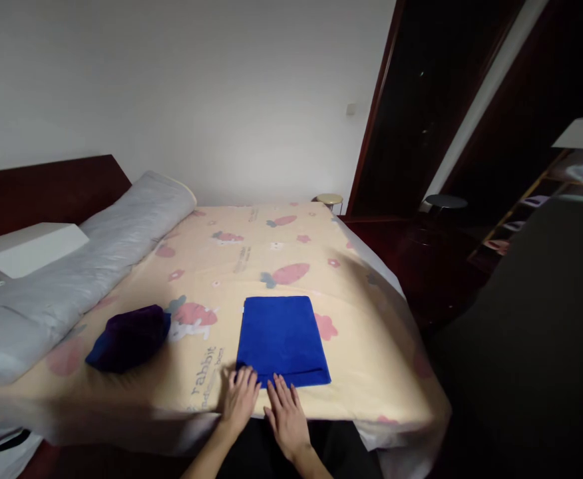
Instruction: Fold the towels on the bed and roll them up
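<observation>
A blue cloth (281, 332), perhaps a towel, lies folded into a flat, near-square shape on the bed. Along its near edge runs a narrow strip with a dark crease. My left hand (241, 394) rests palm down on the near left corner, its fingers slightly bent over the cloth. Beside it, my right hand (287, 412) has its fingers stretched out and apart, their tips touching the near edge. What lies under the left fingertips is hidden. Further left sits a crumpled dark blue and purple cloth (130, 338), apart from both hands.
The bed is covered by a yellow sheet (241, 273) with carrot and rabbit prints. A rolled grey quilt (116, 243) and a white box (32, 249) lie on the left. Stools (446, 201) and a rack (526, 193) stand right. A dark shape (536, 332) fills the near right.
</observation>
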Demonstrator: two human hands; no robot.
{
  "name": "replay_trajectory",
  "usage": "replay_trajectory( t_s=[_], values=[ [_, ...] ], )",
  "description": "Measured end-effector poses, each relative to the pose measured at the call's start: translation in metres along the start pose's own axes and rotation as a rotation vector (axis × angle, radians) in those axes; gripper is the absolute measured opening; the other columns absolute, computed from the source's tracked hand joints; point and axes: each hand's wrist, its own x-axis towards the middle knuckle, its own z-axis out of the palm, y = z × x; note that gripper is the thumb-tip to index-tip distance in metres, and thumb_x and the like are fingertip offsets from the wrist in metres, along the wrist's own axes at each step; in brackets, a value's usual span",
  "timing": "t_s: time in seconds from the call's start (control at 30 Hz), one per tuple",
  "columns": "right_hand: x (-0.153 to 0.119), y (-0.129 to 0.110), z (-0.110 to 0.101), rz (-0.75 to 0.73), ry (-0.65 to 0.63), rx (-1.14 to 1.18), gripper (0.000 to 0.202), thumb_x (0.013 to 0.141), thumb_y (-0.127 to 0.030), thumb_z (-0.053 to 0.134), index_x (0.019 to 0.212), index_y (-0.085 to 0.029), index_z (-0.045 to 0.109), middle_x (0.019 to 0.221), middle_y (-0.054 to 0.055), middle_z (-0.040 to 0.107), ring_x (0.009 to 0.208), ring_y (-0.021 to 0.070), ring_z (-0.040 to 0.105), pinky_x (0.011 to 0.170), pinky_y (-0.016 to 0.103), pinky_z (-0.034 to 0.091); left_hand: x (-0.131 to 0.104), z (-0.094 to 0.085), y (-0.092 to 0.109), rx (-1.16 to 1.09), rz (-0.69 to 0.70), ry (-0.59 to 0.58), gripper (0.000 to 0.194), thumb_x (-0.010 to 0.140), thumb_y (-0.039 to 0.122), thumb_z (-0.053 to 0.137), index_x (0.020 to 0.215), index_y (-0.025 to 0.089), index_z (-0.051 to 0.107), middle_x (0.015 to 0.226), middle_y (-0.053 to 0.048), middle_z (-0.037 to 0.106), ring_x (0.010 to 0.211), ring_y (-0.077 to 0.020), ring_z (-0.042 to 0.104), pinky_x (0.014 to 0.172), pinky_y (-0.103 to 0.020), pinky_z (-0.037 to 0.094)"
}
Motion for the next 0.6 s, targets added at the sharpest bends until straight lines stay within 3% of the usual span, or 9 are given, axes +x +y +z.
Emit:
replay_trajectory(
  t_s=[0.1, 0.2, 0.27, 0.37, 0.47, 0.53, 0.6],
  values=[
    [0.004, 0.006, -0.002, -0.007, -0.014, 0.007, 0.053, 0.099, -0.042, 0.036, 0.15, -0.027, 0.029, 0.155, 0.004, 0.033, 0.142, 0.0239, 0.033, 0.116, 0.048, 0.03, -0.013, 0.008, 0.012, -0.059, 0.244, 0.012, 0.053, 0.097, 0.025, 0.03, 0.15, 0.021, 0.03, 0.149, -0.008, 0.048, 0.135, -0.0222, 0.044, 0.112, -0.044, 0.036],
    [0.001, 0.019, -0.013, -0.072, -0.023, -0.004, 0.054, 0.099, -0.042, 0.036, 0.151, -0.031, 0.026, 0.154, 0.001, 0.033, 0.141, 0.0237, 0.035, 0.116, 0.049, 0.031, -0.021, 0.007, 0.016, -0.056, 0.269, -0.009, 0.061, 0.098, 0.031, 0.03, 0.154, 0.024, 0.006, 0.156, -0.005, 0.036, 0.141, -0.019, 0.037, 0.114, -0.042, 0.035],
    [-0.009, 0.038, -0.025, 0.003, 0.015, -0.045, 0.052, 0.099, -0.044, 0.035, 0.149, -0.031, 0.03, 0.153, 0.002, 0.037, 0.14, 0.0251, 0.037, 0.114, 0.052, 0.033, -0.024, 0.003, 0.011, -0.051, 0.268, -0.022, 0.062, 0.099, 0.034, 0.032, 0.154, 0.025, 0.004, 0.157, -0.004, 0.034, 0.143, -0.0181, 0.035, 0.116, -0.041, 0.034],
    [-0.033, 0.079, -0.045, 0.226, 0.094, -0.122, 0.053, 0.098, -0.05, 0.035, 0.147, -0.028, 0.037, 0.151, 0.005, 0.04, 0.14, 0.0286, 0.037, 0.112, 0.055, 0.034, -0.027, -0.003, -0.001, -0.065, 0.272, -0.022, 0.061, 0.099, 0.032, 0.034, 0.153, 0.028, 0.008, 0.158, -0.003, 0.03, 0.144, -0.0181, 0.032, 0.117, -0.041, 0.031],
    [-0.054, 0.112, -0.06, 0.284, 0.062, -0.139, 0.053, 0.098, -0.052, 0.033, 0.146, -0.031, 0.038, 0.151, 0.004, 0.041, 0.14, 0.0268, 0.037, 0.112, 0.053, 0.034, -0.028, -0.002, -0.011, -0.126, 0.271, -0.026, 0.058, 0.099, 0.029, 0.032, 0.153, 0.028, 0.01, 0.157, -0.004, 0.033, 0.143, -0.0175, 0.034, 0.118, -0.041, 0.032],
    [-0.056, 0.118, -0.065, 0.302, 0.046, -0.146, 0.052, 0.098, -0.052, 0.032, 0.144, -0.031, 0.043, 0.149, 0.004, 0.043, 0.141, 0.0267, 0.036, 0.111, 0.053, 0.034, -0.027, 0.0, -0.013, -0.166, 0.252, -0.017, 0.056, 0.099, 0.028, 0.03, 0.153, 0.027, 0.013, 0.154, -0.005, 0.038, 0.141, -0.0171, 0.038, 0.116, -0.041, 0.035],
    [-0.048, 0.11, -0.063, 0.351, 0.097, -0.176, 0.052, 0.098, -0.052, 0.031, 0.14, -0.028, 0.05, 0.149, 0.008, 0.044, 0.141, 0.0299, 0.034, 0.109, 0.058, 0.033, -0.025, 0.003, -0.011, -0.192, 0.234, -0.001, 0.054, 0.099, 0.028, 0.031, 0.152, 0.028, 0.02, 0.152, -0.005, 0.043, 0.138, -0.0181, 0.041, 0.115, -0.043, 0.037]
  ],
)
